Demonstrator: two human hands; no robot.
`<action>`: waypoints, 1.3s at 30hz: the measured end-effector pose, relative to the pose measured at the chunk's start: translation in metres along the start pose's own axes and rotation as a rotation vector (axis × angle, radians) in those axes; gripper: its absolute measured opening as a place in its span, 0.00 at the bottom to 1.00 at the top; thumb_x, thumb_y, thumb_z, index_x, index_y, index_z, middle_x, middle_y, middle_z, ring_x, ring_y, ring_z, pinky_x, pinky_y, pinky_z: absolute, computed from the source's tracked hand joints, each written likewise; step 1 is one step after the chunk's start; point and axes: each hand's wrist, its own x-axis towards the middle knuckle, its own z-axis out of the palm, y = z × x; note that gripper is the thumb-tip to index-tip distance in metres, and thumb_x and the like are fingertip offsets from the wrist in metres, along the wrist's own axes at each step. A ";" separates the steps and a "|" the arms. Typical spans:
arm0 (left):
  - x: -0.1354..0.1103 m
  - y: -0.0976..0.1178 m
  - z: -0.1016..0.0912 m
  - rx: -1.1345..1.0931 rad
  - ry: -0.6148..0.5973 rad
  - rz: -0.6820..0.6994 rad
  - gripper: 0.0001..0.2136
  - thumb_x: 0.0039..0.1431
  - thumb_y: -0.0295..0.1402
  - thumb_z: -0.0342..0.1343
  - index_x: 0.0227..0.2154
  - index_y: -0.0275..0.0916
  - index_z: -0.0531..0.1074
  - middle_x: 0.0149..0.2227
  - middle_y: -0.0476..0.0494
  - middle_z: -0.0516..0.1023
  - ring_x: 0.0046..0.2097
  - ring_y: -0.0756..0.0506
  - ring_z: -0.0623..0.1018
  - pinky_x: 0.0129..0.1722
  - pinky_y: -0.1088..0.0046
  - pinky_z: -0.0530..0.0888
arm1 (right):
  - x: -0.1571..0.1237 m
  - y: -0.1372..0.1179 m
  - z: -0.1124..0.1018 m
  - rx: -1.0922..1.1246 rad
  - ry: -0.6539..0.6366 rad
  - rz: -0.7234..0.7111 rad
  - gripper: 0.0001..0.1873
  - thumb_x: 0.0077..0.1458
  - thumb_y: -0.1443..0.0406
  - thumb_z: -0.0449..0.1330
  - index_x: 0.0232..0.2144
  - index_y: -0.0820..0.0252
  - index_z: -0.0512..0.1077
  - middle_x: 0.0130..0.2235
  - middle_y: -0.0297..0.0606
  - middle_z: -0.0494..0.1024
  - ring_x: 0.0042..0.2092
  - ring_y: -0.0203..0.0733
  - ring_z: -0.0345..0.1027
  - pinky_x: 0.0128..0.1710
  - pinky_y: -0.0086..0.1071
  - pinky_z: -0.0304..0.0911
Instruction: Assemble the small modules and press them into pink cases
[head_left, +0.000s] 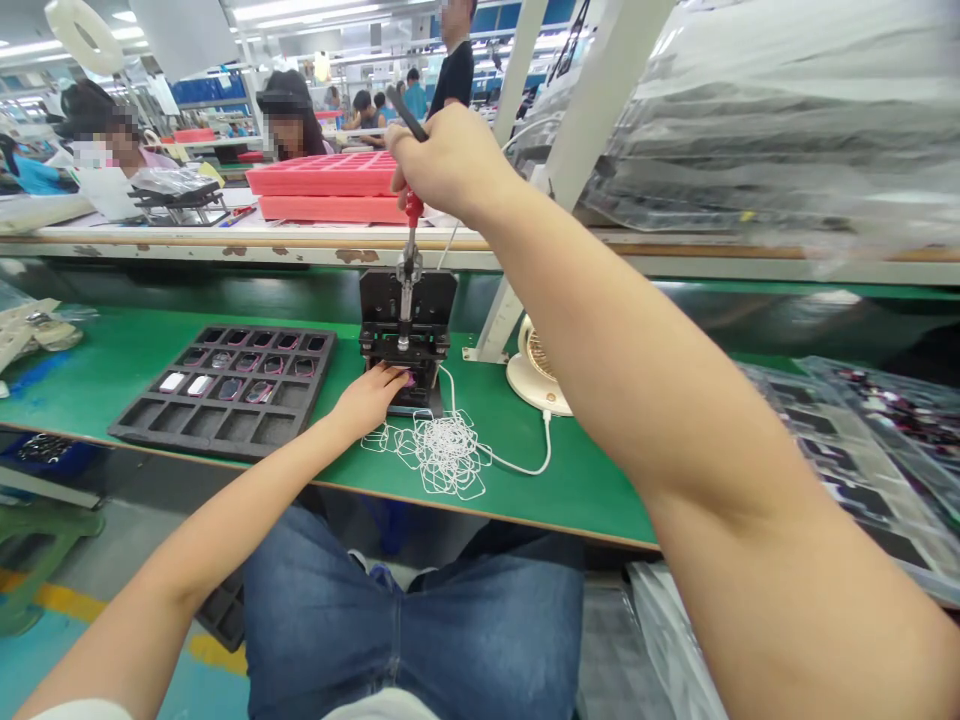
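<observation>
Up at the top of a black toggle press [409,300], my right hand [450,150] is closed round its red lever handle [414,208]. A dark stick-like thing [407,112] pokes out above that hand. Down at the press base, my left hand [371,398] reaches in from the left, its fingertips on a small purple-edged part [409,378]. The thumb and most of that part are hidden. Left of the press lies a dark grey compartment tray [157,425], with small rounded frames in its back rows and two white pieces among them.
Thin white loops [450,452] lie heaped before the press. A small white fan [529,380] with a cable stands right of it. Red trays [330,180] sit on the shelf behind. Clear trays of parts [847,450] lie far right. Several people work beyond.
</observation>
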 end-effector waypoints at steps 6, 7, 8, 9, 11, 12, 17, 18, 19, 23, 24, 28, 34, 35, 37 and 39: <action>-0.023 0.029 0.001 0.010 0.166 -0.169 0.26 0.64 0.14 0.50 0.62 0.33 0.72 0.63 0.28 0.77 0.68 0.34 0.74 0.70 0.48 0.73 | -0.057 0.001 0.019 -0.389 0.375 -0.277 0.22 0.72 0.49 0.53 0.27 0.49 0.71 0.27 0.42 0.77 0.33 0.56 0.73 0.31 0.43 0.60; -0.031 0.034 -0.001 0.009 0.196 -0.197 0.26 0.63 0.14 0.50 0.62 0.34 0.73 0.63 0.29 0.77 0.68 0.34 0.74 0.69 0.48 0.73 | -0.072 -0.001 0.024 -0.398 0.397 -0.309 0.24 0.75 0.48 0.49 0.30 0.50 0.71 0.28 0.42 0.77 0.34 0.54 0.74 0.32 0.42 0.60; -0.039 0.038 -0.005 0.007 0.222 -0.221 0.25 0.63 0.14 0.50 0.60 0.35 0.74 0.62 0.30 0.78 0.67 0.35 0.75 0.68 0.49 0.74 | -0.086 -0.002 0.028 -0.393 0.415 -0.343 0.26 0.77 0.48 0.46 0.33 0.52 0.72 0.29 0.42 0.78 0.35 0.53 0.75 0.33 0.40 0.61; -0.048 0.042 -0.009 0.002 0.245 -0.239 0.24 0.63 0.14 0.50 0.58 0.36 0.76 0.61 0.32 0.79 0.65 0.35 0.77 0.67 0.49 0.76 | -0.101 -0.002 0.032 -0.381 0.426 -0.370 0.27 0.79 0.48 0.44 0.34 0.53 0.72 0.30 0.42 0.79 0.36 0.51 0.76 0.34 0.39 0.61; -0.064 0.047 -0.020 -0.011 0.278 -0.264 0.22 0.63 0.15 0.51 0.54 0.38 0.78 0.57 0.34 0.82 0.61 0.36 0.80 0.64 0.50 0.79 | -0.130 -0.001 0.042 -0.353 0.413 -0.398 0.27 0.80 0.50 0.44 0.35 0.55 0.73 0.33 0.41 0.81 0.37 0.47 0.78 0.35 0.37 0.62; -0.071 0.049 -0.026 -0.019 0.290 -0.271 0.21 0.64 0.15 0.51 0.52 0.39 0.79 0.55 0.35 0.83 0.59 0.37 0.81 0.63 0.51 0.80 | -0.143 0.001 0.047 -0.337 0.396 -0.406 0.25 0.80 0.53 0.45 0.36 0.55 0.74 0.36 0.41 0.83 0.39 0.46 0.79 0.35 0.36 0.62; -0.096 0.054 -0.054 -0.067 0.308 -0.278 0.19 0.67 0.16 0.50 0.50 0.41 0.80 0.53 0.39 0.84 0.57 0.40 0.81 0.61 0.56 0.80 | -0.184 0.016 0.066 -0.217 0.328 -0.361 0.18 0.80 0.58 0.48 0.48 0.50 0.78 0.56 0.36 0.84 0.53 0.44 0.81 0.35 0.35 0.70; -0.099 0.055 -0.057 -0.074 0.305 -0.284 0.19 0.67 0.16 0.50 0.50 0.41 0.80 0.53 0.40 0.84 0.58 0.41 0.81 0.62 0.56 0.80 | -0.187 0.018 0.069 -0.214 0.308 -0.336 0.18 0.80 0.58 0.48 0.50 0.47 0.78 0.58 0.35 0.82 0.55 0.45 0.80 0.36 0.36 0.71; -0.100 0.055 -0.059 -0.080 0.300 -0.292 0.20 0.67 0.17 0.50 0.50 0.42 0.80 0.53 0.41 0.85 0.58 0.41 0.81 0.62 0.56 0.80 | -0.188 0.020 0.071 -0.221 0.286 -0.315 0.19 0.80 0.57 0.47 0.51 0.45 0.78 0.60 0.35 0.81 0.56 0.46 0.80 0.36 0.38 0.73; -0.094 0.050 -0.057 -0.080 0.250 -0.320 0.20 0.66 0.17 0.50 0.51 0.43 0.80 0.53 0.41 0.85 0.57 0.40 0.81 0.61 0.56 0.80 | -0.186 0.026 0.072 -0.273 0.233 -0.332 0.17 0.79 0.55 0.48 0.57 0.42 0.76 0.63 0.35 0.78 0.59 0.49 0.78 0.34 0.41 0.74; -0.090 0.049 -0.054 -0.074 0.228 -0.323 0.20 0.66 0.17 0.51 0.51 0.42 0.80 0.53 0.40 0.85 0.57 0.40 0.81 0.61 0.55 0.80 | -0.185 0.027 0.071 -0.287 0.226 -0.348 0.17 0.78 0.55 0.49 0.58 0.42 0.75 0.64 0.35 0.78 0.59 0.49 0.78 0.33 0.41 0.74; -0.069 0.042 -0.041 -0.040 0.134 -0.319 0.18 0.68 0.20 0.52 0.53 0.39 0.79 0.56 0.36 0.84 0.58 0.37 0.81 0.61 0.51 0.79 | -0.184 0.034 0.063 -0.316 0.174 -0.382 0.18 0.78 0.57 0.50 0.64 0.40 0.71 0.66 0.34 0.75 0.58 0.49 0.79 0.32 0.41 0.74; -0.039 0.036 -0.019 -0.010 0.033 -0.266 0.18 0.71 0.28 0.55 0.60 0.33 0.75 0.64 0.29 0.78 0.66 0.35 0.77 0.67 0.52 0.74 | -0.179 0.045 0.063 -0.216 0.160 -0.393 0.17 0.78 0.56 0.51 0.61 0.40 0.73 0.65 0.34 0.77 0.57 0.49 0.80 0.38 0.41 0.76; -0.037 0.035 -0.016 -0.003 0.027 -0.265 0.18 0.71 0.28 0.55 0.60 0.32 0.75 0.64 0.28 0.78 0.66 0.34 0.77 0.68 0.52 0.74 | -0.177 0.047 0.063 -0.198 0.158 -0.398 0.17 0.78 0.55 0.51 0.60 0.41 0.74 0.64 0.35 0.78 0.57 0.49 0.80 0.39 0.41 0.76; -0.036 0.034 -0.012 0.010 0.026 -0.266 0.17 0.72 0.28 0.54 0.60 0.30 0.75 0.63 0.26 0.78 0.66 0.34 0.77 0.68 0.52 0.74 | -0.175 0.048 0.065 -0.186 0.148 -0.396 0.17 0.78 0.55 0.50 0.59 0.42 0.75 0.63 0.37 0.79 0.58 0.48 0.79 0.42 0.41 0.77; -0.037 0.033 -0.010 0.019 0.032 -0.263 0.17 0.73 0.29 0.53 0.61 0.31 0.75 0.63 0.27 0.78 0.66 0.34 0.77 0.68 0.52 0.74 | -0.174 0.049 0.066 -0.192 0.140 -0.393 0.17 0.78 0.54 0.49 0.58 0.42 0.75 0.63 0.37 0.79 0.59 0.47 0.78 0.42 0.40 0.77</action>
